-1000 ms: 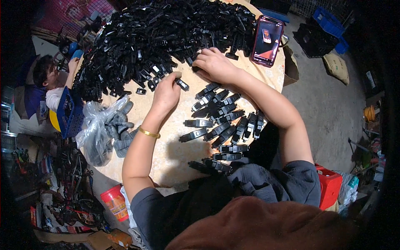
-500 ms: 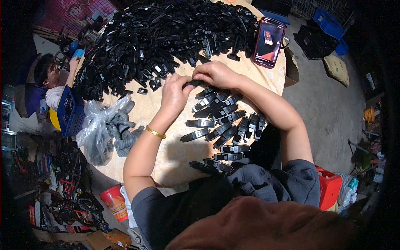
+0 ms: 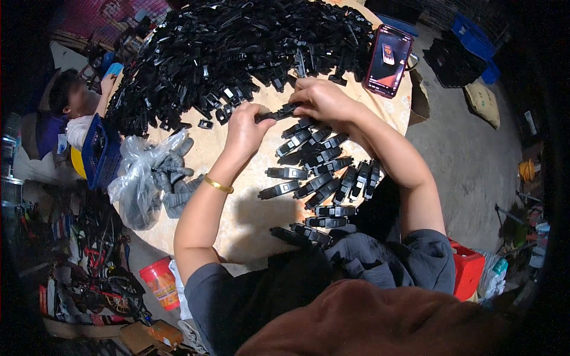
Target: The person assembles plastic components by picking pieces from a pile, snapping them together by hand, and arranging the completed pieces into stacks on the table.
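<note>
Between my two hands is a slim black plastic part (image 3: 276, 113), held just above the table. My left hand (image 3: 246, 128) pinches its left end with thumb and fingers. At its right end the fingers of my right hand (image 3: 323, 101) close on it, hiding part of it. Just beyond my hands spreads a large heap of black plastic parts (image 3: 202, 53). On the near side, below my right hand, several similar black clip-like pieces (image 3: 322, 183) lie in loose fanned rows.
A phone (image 3: 389, 62) with a lit screen stands at the right of the round table (image 3: 237, 228). At left lie a clear plastic bag (image 3: 138, 184) and grey gloves (image 3: 175, 190). A blue basket (image 3: 101, 154) is at the table's left edge, near another person (image 3: 77, 133).
My right hand has shifted slightly right and the gap between my hands has widened, so more of the black part shows. The view has shifted a little.
</note>
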Demonstrator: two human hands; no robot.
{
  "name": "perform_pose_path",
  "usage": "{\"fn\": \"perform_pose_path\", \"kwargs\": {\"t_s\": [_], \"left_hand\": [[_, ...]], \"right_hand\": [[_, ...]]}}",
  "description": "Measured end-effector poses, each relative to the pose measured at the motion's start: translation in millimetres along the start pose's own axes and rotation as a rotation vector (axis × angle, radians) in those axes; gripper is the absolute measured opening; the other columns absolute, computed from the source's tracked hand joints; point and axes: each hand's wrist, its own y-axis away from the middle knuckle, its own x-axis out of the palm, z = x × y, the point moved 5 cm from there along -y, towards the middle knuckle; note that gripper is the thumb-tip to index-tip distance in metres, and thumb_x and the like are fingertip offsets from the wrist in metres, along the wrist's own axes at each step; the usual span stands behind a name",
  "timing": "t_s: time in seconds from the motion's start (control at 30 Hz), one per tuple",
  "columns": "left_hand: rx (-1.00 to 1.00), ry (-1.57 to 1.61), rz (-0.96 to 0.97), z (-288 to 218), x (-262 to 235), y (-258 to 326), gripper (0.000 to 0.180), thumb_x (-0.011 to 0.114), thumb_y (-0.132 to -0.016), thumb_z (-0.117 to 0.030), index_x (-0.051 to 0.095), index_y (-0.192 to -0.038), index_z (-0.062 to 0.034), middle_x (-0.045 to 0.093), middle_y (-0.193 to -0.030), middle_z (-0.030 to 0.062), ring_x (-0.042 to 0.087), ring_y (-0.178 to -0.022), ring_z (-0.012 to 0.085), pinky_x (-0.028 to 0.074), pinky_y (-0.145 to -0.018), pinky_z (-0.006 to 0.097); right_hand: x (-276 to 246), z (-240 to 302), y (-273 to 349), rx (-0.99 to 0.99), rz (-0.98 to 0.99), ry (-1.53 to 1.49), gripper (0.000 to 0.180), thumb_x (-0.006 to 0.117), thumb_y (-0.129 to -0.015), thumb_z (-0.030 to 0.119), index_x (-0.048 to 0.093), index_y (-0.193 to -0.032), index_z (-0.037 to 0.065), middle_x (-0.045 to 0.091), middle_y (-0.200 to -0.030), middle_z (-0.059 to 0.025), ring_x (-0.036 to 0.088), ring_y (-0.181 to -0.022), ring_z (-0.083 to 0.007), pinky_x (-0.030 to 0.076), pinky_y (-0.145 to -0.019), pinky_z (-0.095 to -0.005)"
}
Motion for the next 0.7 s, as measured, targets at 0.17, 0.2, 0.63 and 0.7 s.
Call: {"fn": "perform_pose_path", "kwargs": {"t_s": [0.17, 0.2, 0.63, 0.7], "left_hand": [[0.046, -0.014, -0.018, 0.8, 1.8, -2.5, 0.021, 0.078, -0.067, -0.01, 0.067, -0.081, 0.0012, 0.06, -0.078, 0.0128, 0.058, -0.075, 0.0276, 0.047, -0.068, 0.036], [0.055, -0.024, -0.014, 2.1, 3.4, -1.7, 0.02, 0.079, -0.068, -0.008, 0.068, -0.082, 0.0015, 0.06, -0.077, 0.0106, 0.059, -0.07, 0.023, 0.047, -0.064, 0.032], [0.21, 0.163, 0.195, -15.9, 19.3, 0.9, 0.017, 0.074, -0.072, -0.012, 0.068, -0.086, -0.0028, 0.058, -0.079, 0.0095, 0.055, -0.08, 0.0247, 0.046, -0.073, 0.034], [0.218, 0.223, 0.167, -14.4, 12.0, -2.8, 0.022, 0.073, -0.075, -0.016, 0.066, -0.093, -0.0038, 0.059, -0.089, 0.0096, 0.054, -0.09, 0.0265, 0.045, -0.081, 0.036]], "right_hand": [[-0.4, -1.6, 0.1, 0.004, 0.014, -0.003, 0.027, 0.075, -0.072, 0.019, 0.068, -0.095, 0.006, 0.057, -0.084, -0.011, 0.058, -0.083, -0.0312, 0.046, -0.071, -0.0397], [0.0, 1.6, -1.9, -0.021, 0.02, -0.005, 0.027, 0.075, -0.072, 0.018, 0.068, -0.094, 0.005, 0.057, -0.084, -0.0112, 0.058, -0.083, -0.0313, 0.046, -0.07, -0.04], [9.8, -1.5, -9.3, -0.023, -0.045, -0.102, 0.028, 0.067, -0.081, 0.032, 0.07, -0.091, 0.006, 0.064, -0.094, -0.0113, 0.06, -0.087, -0.0275, 0.049, -0.072, -0.0369], [-1.4, -2.2, -11.6, -0.054, -0.288, 0.057, 0.029, 0.062, -0.085, 0.028, 0.066, -0.103, 0.005, 0.062, -0.105, -0.0107, 0.055, -0.1, -0.0285, 0.046, -0.082, -0.037]]}}
